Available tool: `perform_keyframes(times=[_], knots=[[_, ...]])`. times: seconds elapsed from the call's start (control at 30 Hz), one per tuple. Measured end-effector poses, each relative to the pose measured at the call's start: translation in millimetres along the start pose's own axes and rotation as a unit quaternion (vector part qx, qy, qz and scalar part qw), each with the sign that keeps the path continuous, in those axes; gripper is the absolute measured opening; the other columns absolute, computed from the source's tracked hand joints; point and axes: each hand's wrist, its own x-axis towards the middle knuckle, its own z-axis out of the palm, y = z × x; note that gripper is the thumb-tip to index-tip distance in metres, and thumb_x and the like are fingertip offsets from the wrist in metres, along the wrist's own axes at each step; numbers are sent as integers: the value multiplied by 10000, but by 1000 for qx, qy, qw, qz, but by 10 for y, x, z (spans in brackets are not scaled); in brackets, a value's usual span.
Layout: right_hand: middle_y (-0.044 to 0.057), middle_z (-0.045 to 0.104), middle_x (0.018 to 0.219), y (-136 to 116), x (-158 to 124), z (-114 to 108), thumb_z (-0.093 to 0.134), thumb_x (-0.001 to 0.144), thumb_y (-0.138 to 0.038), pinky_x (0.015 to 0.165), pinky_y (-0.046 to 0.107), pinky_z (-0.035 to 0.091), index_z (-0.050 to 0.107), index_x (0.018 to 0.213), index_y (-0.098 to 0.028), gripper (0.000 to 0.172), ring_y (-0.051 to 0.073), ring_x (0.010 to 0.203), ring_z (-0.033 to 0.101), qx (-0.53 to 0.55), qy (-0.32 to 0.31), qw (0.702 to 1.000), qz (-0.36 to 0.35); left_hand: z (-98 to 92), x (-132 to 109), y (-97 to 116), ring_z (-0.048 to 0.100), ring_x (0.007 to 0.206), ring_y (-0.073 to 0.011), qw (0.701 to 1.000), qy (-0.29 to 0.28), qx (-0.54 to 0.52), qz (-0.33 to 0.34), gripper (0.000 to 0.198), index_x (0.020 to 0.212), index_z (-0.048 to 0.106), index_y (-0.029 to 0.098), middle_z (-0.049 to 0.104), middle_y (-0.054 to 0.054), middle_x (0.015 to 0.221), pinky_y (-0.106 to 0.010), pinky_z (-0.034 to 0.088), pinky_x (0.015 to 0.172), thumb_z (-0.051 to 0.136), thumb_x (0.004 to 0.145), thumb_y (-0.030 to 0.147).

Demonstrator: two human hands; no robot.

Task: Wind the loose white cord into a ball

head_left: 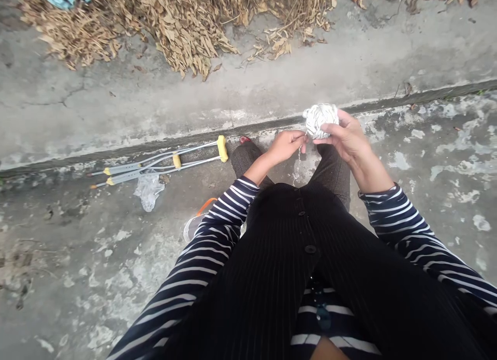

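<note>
We see a grey, cracked, patchy concrete ground (116, 96) with a long raised ledge (248, 129) across it, and a heap of dry brown leaves (166, 33) beyond. On the near side lie silver aluminium crutches with yellow grips (155, 163) and a clear crumpled plastic bag (148, 191). We note navy-and-white striped sleeves (217, 235) coming out of a black ribbed cardigan (272, 267). Out in front, above the ledge, the left hand (285, 146) and right hand (344, 137) hold a crumpled white cloth bundle with thin dark streaks (320, 120). Left fingers (301, 139) sit together against its lower edge; right fingers (328, 129) curl round, clamped on it. A thin trickle of water (297, 166) falls below. We judge it light, soft, wet and slippery, best gripped round its middle.
</note>
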Motion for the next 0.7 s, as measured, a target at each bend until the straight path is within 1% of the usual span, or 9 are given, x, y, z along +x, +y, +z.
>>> perform_keyframes(times=[0.07, 0.13, 0.23, 0.3, 0.4, 0.47, 0.53, 0.6, 0.7], knots=[[49, 725, 1097, 12, 47, 41, 899, 612, -309, 728, 385, 708, 703, 1105, -224, 537, 206, 907, 722, -8, 14, 1000, -24, 1, 14, 55, 570, 589, -121, 1000, -3, -8, 1, 342, 771, 713, 143, 733, -24, 673, -244, 427, 674, 577, 995, 362], [54, 725, 1087, 16, 97, 86, 895, 632, -333, 728, 396, 705, 709, 1099, -228, 513, 207, 900, 719, -20, 30, 998, -58, -6, 35, 98, 598, 604, -132, 999, 3, -32, 6, 342, 782, 702, 146, 729, -21, 663, -252, 444, 693, 586, 998, 383], [47, 719, 1068, -5, 164, 119, 871, 676, -377, 732, 393, 702, 702, 1073, -246, 452, 197, 908, 711, -27, 47, 994, -98, -29, 74, 100, 672, 674, -161, 994, 12, -106, 8, 331, 885, 699, 153, 724, -11, 655, -276, 487, 770, 587, 1003, 441], [42, 711, 1053, -39, 201, 103, 864, 687, -388, 724, 381, 701, 692, 1061, -253, 433, 193, 916, 709, -19, 46, 993, -103, -48, 97, 58, 704, 712, -173, 988, 10, -153, 3, 348, 918, 689, 156, 721, -10, 654, -296, 505, 827, 610, 987, 487], [30, 701, 1022, -126, 257, 35, 877, 673, -396, 684, 325, 692, 671, 1006, -247, 420, 175, 897, 704, 20, 46, 995, -89, -66, 107, -21, 728, 763, -179, 982, 4, -187, -12, 395, 877, 672, 157, 723, -21, 667, -318, 509, 895, 652, 947, 545], [18, 702, 1008, -220, 306, -19, 875, 665, -394, 662, 279, 682, 650, 950, -242, 393, 147, 852, 689, 58, 59, 994, -66, -68, 98, -50, 737, 807, -183, 980, 1, -197, -17, 411, 869, 666, 160, 727, -28, 681, -327, 501, 935, 652, 940, 564], [5, 711, 1019, -353, 362, -66, 857, 686, -375, 668, 240, 672, 636, 941, -251, 359, 129, 846, 675, 89, 70, 993, -40, -69, 86, -54, 740, 833, -186, 978, 1, -210, -13, 410, 877, 663, 163, 727, -28, 692, -336, 495, 959, 644, 940, 568], [-7, 715, 1065, -526, 417, -99, 807, 759, -348, 715, 198, 656, 621, 1001, -265, 317, 112, 907, 669, 113, 82, 990, -32, -76, 77, -46, 737, 827, -185, 977, -3, -215, -8, 400, 860, 662, 164, 720, -26, 690, -340, 498, 961, 649, 936, 557], [-10, 697, 1173, -824, 483, -101, 673, 919, -308, 804, 130, 599, 562, 1154, -253, 266, 65, 990, 636, 130, 102, 984, -61, -100, 68, -47, 733, 819, -181, 978, -10, -206, -11, 379, 821, 658, 163, 711, -27, 679, -341, 501, 964, 658, 933, 526]])
